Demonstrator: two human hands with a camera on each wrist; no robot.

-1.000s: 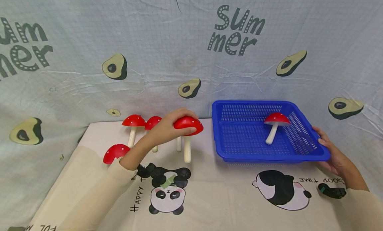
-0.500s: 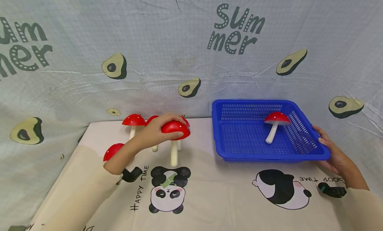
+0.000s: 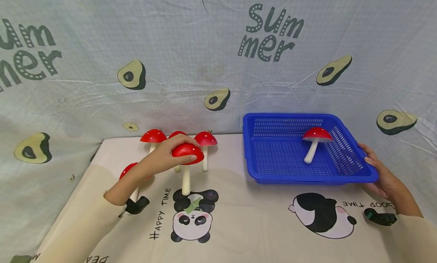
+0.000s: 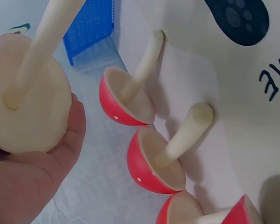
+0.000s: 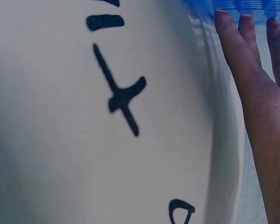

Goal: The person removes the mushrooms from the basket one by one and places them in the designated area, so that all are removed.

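Observation:
My left hand (image 3: 164, 155) grips a toy mushroom (image 3: 186, 151) by its red, white-dotted cap, the pale stem pointing down. In the left wrist view the cap's cream underside (image 4: 32, 116) lies in the palm; whether the stem's foot touches the cloth, I cannot tell. Behind this hand, several similar mushrooms stand on their stems, among them a right one (image 3: 206, 139) and a left one (image 3: 153, 136). Another mushroom (image 3: 127, 169) is partly hidden by the forearm. At the right, my right hand (image 3: 382, 179) touches the side of a blue basket (image 3: 273, 178) with fairly straight fingers.
One mushroom (image 3: 316, 134) leans inside the basket, toward its right side. A pale printed cloth (image 3: 252, 221) covers the table. Behind it hangs a light curtain (image 3: 177, 58) with avocado prints, close to the back of the basket.
My left hand has carried its mushroom leftward and nearer to me, uncovering the standing mushroom at the right of the group. The right hand and basket have stayed put.

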